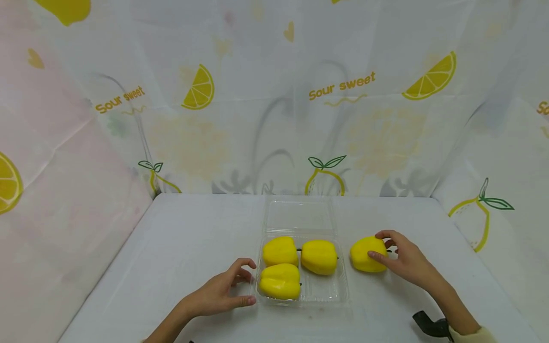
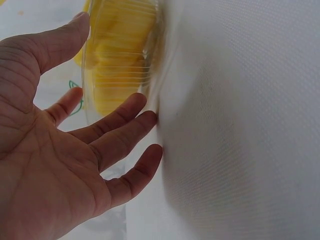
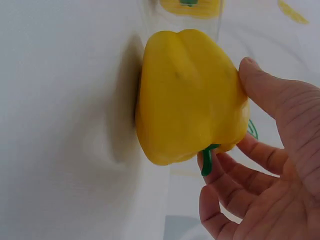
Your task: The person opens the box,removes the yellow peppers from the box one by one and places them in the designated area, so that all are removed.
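Observation:
A yellow bell pepper (image 1: 368, 254) lies on its side to the right of a clear plastic box (image 1: 323, 290). My right hand (image 1: 403, 261) grips it, thumb on the near side and fingers at the far side. The right wrist view shows its green stem (image 3: 206, 162) pointing toward the palm. Inside the box lie three more yellow bell peppers: one at back left (image 1: 279, 251), one at front left (image 1: 279, 282) and one at right (image 1: 319, 257). My left hand (image 1: 223, 288) is at the box's left side, fingers spread and loosely bent, holding nothing.
The box's clear lid (image 1: 299, 214) stands open toward the back of the white table (image 1: 193, 238). A printed cloth (image 1: 257, 133) hangs behind and at both sides. A black strap-like piece (image 1: 429, 325) sits by the right wrist.

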A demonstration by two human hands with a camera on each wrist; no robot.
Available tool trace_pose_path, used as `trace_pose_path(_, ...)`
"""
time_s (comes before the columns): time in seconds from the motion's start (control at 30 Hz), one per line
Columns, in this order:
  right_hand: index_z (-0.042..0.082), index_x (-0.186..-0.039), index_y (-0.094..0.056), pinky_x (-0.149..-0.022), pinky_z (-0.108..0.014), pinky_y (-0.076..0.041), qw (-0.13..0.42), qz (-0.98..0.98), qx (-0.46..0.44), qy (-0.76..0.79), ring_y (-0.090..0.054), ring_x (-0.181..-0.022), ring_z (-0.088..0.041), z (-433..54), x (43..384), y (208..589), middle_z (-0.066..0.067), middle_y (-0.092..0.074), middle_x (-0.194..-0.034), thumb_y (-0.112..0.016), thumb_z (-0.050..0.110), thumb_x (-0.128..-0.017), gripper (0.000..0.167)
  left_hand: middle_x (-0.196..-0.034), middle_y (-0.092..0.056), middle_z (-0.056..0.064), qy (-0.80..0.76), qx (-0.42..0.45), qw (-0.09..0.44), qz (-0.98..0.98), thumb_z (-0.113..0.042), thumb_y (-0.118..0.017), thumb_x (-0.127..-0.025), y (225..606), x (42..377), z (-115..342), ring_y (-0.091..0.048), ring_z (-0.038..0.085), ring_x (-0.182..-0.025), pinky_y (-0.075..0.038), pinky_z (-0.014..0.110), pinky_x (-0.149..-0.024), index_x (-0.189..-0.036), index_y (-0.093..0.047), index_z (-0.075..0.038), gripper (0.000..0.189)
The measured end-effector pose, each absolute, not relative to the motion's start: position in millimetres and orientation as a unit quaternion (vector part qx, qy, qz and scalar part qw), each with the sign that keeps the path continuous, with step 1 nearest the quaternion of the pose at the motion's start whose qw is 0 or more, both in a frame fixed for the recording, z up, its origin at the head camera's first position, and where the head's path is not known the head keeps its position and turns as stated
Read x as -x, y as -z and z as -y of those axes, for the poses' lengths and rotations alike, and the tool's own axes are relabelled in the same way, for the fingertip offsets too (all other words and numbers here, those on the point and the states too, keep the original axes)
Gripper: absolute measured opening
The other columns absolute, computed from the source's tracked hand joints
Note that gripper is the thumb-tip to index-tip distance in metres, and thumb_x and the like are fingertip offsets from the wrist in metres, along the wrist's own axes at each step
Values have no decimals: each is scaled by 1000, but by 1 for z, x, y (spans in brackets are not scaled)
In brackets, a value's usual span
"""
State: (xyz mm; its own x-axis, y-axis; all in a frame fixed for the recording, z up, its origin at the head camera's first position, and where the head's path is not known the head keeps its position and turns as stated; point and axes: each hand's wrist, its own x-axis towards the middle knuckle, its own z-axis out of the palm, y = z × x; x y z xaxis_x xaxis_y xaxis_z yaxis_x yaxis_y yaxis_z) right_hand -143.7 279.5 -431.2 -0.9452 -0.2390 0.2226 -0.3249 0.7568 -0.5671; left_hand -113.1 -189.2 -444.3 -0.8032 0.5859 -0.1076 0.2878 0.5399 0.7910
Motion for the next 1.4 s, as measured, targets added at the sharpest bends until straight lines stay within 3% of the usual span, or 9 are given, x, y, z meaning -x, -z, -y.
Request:
trace_pose_path(0.17,4,-119,-59,-77,-38,-50,123,924,-203,-300,-58,-93,-20,-279,143,434,-8,-62,-115,-82,20,-82,46,-119,-60,-3,-406,-255,183,-858,-41,-73,-89,444,114,189,-58,23,-115,-44,50,-98,-135,-33,-29,62)
trace_pose_path(0.33,-2,-119,-57,-88,-18,-42,174,893,-293,-292,-56,-95,-21,-281,144,435,-10,-62,-114,-83,-2,-74,52,-118,-60,-3,-404,-252,184,-860,-41,-73,-89,443,113,189,-58,23,-114,-44,51,-98,-135,-33,-29,62)
trace_pose_path(0.43,-5,-122,-55,-96,-7,-31,171,884,-317,-299,-56,-103,-27,-281,145,435,-14,-62,-117,-80,-11,-72,56,-118,-59,-3,-404,-253,182,-860,-42,-73,-89,443,113,189,-58,22,-114,-45,49,-98,-135,-33,-29,62)
trace_pose_path(0.53,-6,-126,-53,-100,-5,-24,147,885,-321,-303,-54,-111,-34,-281,146,434,-16,-61,-122,-77,-17,-72,60,-118,-59,-3,-405,-253,182,-859,-42,-73,-89,443,113,189,-58,22,-114,-45,48,-98,-135,-33,-29,62)
trace_pose_path(0.83,-4,-129,-54,-101,-6,-21,107,885,-327,-314,-53,-117,-40,-275,150,434,-18,-60,-128,-59,-33,-70,66,-118,-60,-3,-407,-249,183,-860,-41,-73,-89,442,113,188,-58,23,-113,-45,49,-97,-134,-33,-32,61)
trace_pose_path(1.07,-1,-129,-54,-101,-6,-21,116,887,-326,-306,-53,-117,-38,-271,148,434,-17,-60,-130,-50,-35,-66,72,-119,-60,-3,-409,-246,186,-859,-40,-73,-90,442,112,189,-58,23,-115,-44,51,-98,-135,-33,-31,61)
trace_pose_path(1.23,-1,-128,-54,-102,-6,-20,138,886,-323,-304,-54,-116,-36,-267,146,433,-15,-61,-128,-58,-32,-71,66,-118,-59,-3,-405,-244,189,-861,-41,-73,-90,442,111,190,-58,23,-113,-44,50,-97,-135,-33,-31,61)
trace_pose_path(1.4,-2,-130,-53,-103,-7,-21,173,885,-318,-293,-55,-115,-33,-261,144,431,-13,-61,-127,-69,-20,-78,57,-118,-59,-4,-402,-248,182,-863,-43,-72,-89,443,112,189,-58,22,-113,-44,49,-97,-135,-33,-31,61)
